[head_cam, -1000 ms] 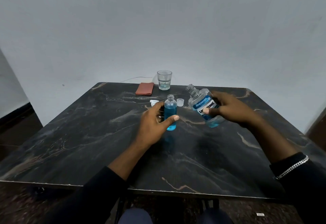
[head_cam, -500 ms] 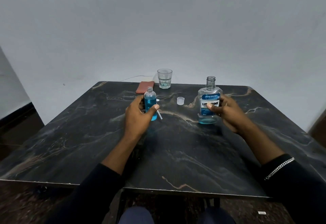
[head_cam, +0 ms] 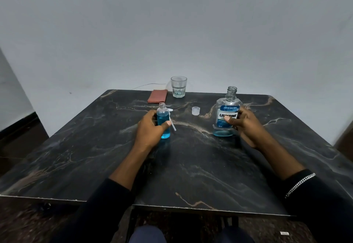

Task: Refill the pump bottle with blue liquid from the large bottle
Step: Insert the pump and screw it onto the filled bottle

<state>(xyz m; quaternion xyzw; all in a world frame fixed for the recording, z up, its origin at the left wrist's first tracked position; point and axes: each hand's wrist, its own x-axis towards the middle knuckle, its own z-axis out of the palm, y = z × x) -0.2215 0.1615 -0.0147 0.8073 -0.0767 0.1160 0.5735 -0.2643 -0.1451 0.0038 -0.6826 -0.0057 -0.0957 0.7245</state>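
The small clear pump bottle (head_cam: 163, 120), uncapped and mostly full of blue liquid, stands upright on the dark marble table (head_cam: 191, 166). My left hand (head_cam: 151, 129) grips it, thumb across its front. Its white pump head with tube (head_cam: 172, 123) lies on the table just behind and to the right of it. The large mouthwash bottle (head_cam: 227, 114), uncapped with a little blue liquid at the bottom, stands upright to the right. My right hand (head_cam: 243, 123) holds it from its right side, thumb on the label.
A small translucent cap (head_cam: 195, 111) sits between the two bottles. A drinking glass (head_cam: 178, 86) and a folded red-brown cloth (head_cam: 157, 96) are at the table's far edge by the wall. A thin wire (head_cam: 147, 85) runs behind them.
The large bottle went from tilted toward the small bottle to upright on the table at the right. My left hand slid the small bottle to the left, away from it.
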